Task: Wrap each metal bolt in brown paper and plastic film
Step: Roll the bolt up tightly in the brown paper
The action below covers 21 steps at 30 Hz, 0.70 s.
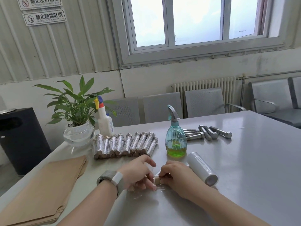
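On the grey table near me lies a paper-wrapped bolt [157,181], mostly hidden between my hands. My left hand [138,173] pinches clear plastic film [151,190] against its left end. My right hand [176,176] grips the bolt's right part. A roll of plastic film [202,168] lies just right of my right hand. A stack of brown paper sheets [48,188] lies at the left. Several wrapped bolts [125,144] lie in a row behind my hands. Several bare metal bolts [208,133] lie at the back right.
A teal spray bottle [175,139] with green liquid stands behind my right hand. A white spray bottle [105,121] and a potted plant [78,128] in a glass bowl stand at the back left. Grey chairs [203,101] line the table's far edge.
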### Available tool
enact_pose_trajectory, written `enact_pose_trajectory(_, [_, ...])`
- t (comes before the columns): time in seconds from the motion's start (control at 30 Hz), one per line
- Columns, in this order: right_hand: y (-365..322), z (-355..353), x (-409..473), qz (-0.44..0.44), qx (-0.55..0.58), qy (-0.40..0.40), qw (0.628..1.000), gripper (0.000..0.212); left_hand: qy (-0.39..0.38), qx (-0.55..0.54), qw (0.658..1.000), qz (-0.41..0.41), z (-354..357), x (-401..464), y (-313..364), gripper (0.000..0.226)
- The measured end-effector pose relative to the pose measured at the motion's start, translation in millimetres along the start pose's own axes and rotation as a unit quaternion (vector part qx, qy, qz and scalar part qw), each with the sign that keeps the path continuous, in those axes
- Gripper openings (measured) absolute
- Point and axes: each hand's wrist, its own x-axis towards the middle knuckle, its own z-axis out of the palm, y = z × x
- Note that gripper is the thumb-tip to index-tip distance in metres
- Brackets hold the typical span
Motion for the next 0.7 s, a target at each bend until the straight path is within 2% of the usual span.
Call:
enact_pose_trajectory(0.2, [-3, -2, -3, -0.005, -0.003, -0.003, 1.0, 0.014, -0.05, 0.019, 0.999, 0.002, -3, -2, 2, 0.045])
enact_pose_trajectory(0.3, [-2, -3, -4, -0.019, -0.018, 0.006, 1.0, 0.025, -0.052, 0.044, 0.998, -0.006, -1, 1, 3, 0.043])
enact_pose_trajectory(0.4, [-1, -5, -6, -0.099, -0.071, 0.007, 0.993, 0.031, -0.05, 0.106, 0.993, -0.024, 3, 4, 5, 0.036])
enact_pose_trajectory(0.5, [-2, -10, -7, -0.175, -0.141, -0.006, 0.974, 0.027, -0.051, 0.183, 0.981, -0.03, 6, 3, 10, 0.042])
enact_pose_trajectory(0.7, [2, -12, -8, -0.185, -0.151, -0.014, 0.971, 0.027, -0.049, 0.103, 0.993, -0.02, 1, 4, 5, 0.048])
